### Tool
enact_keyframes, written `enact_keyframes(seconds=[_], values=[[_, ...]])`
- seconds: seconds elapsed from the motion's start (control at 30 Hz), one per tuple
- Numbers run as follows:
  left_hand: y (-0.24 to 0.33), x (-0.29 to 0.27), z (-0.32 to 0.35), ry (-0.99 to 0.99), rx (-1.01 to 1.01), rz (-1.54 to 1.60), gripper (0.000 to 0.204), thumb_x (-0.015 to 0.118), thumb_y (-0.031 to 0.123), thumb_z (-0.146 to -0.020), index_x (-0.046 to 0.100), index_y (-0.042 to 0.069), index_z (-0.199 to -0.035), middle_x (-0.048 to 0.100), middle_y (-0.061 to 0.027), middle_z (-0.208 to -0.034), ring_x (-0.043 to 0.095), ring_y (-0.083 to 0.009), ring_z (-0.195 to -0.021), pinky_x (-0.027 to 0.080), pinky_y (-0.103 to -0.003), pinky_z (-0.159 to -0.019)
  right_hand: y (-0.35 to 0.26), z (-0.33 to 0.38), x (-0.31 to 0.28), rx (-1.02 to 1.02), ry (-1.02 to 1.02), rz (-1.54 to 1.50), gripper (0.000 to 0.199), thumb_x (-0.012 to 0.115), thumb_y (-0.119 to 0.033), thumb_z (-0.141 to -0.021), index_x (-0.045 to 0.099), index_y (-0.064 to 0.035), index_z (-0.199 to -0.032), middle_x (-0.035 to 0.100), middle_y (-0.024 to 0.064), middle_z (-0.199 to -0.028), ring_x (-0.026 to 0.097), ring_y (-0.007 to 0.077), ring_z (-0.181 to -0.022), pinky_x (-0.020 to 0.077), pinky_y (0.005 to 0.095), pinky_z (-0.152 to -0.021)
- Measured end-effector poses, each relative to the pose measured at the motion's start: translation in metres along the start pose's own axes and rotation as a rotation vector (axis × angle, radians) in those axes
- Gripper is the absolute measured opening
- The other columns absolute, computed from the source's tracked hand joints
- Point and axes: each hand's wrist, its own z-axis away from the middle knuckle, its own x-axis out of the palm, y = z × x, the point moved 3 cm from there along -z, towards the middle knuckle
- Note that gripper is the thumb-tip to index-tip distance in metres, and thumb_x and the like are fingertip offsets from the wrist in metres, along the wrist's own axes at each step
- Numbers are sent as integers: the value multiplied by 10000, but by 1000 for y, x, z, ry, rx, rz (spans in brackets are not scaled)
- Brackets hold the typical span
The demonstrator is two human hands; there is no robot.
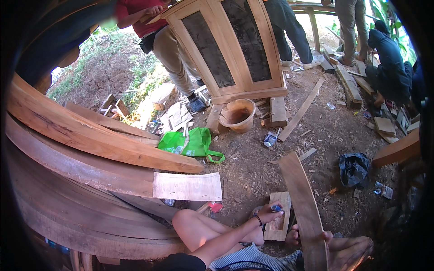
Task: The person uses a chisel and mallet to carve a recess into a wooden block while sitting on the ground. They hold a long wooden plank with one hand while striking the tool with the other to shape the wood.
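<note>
My left hand, a dark band at its wrist, is closed round a short dark blue object whose kind I cannot make out. Under that hand lies a small wooden board with a recess. A long, slightly curved wooden plank slants up in front of my lap. At its right edge the fingertips of my right hand curl round it; the plank hides the rest of that hand. My bare legs are folded around the small board.
Thick curved timbers fill the left side. A green bag, a clay-coloured pot and a black plastic bag lie on the chip-strewn ground. Behind, a person holds a panelled wooden door; other people stand or crouch at the back right.
</note>
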Motion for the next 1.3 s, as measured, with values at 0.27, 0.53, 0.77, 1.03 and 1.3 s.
enact_keyframes(seconds=[0.27, 0.53, 0.77, 1.03, 1.3], values=[[-17, -1, -2, -10, 16, -7, 216, 684, 187, -870, 600, 103, -1051, 655, 3, -951, 598, -87, -874, 496, -272, -776, -1, -6, 15, 23, 30, -72, 861, 673, -380, -644, 413, 83, -1322, 574, 200, -1038, 543, 275, -956, 467, 346, -842], [-21, -4, 0, 32, -102, 551, 173, 718, 114, -837, 610, 96, -971, 586, 24, -863, 579, -86, -842, 510, -244, -724, 3, -16, -16, -159, 521, 39, 315, 517, -374, -781, 462, -64, -785, 433, 54, -703, 428, 207, -569, 386, 350, -528], [-2, -15, -6, 173, -21, 363, 224, 698, 93, -836, 579, 81, -1025, 609, -7, -970, 583, -119, -918, 495, -281, -817, -9, 0, -73, -162, 798, 167, 564, 513, -391, -844, 518, 50, -1196, 652, 166, -1042, 659, 251, -909, 540, 380, -790], [-11, -20, -10, 226, -84, 25, 222, 705, 128, -845, 586, 89, -1029, 634, -17, -961, 592, -115, -899, 490, -277, -809, -2, -9, -79, -22, 970, 176, 508, 454, -420, -865, 535, 15, -1115, 625, 122, -929, 608, 210, -784, 515, 366, -725], [-50, -26, -11, 218, 58, 297, 200, 725, 189, -834, 572, 96, -922, 612, 4, -843, 581, -124, -826, 493, -322, -769, 25, -28, -85, -128, 672, -114, 418, 463, -461, -892, 515, -55, -977, 558, 98, -801, 575, 251, -736, 506, 485, -718]])
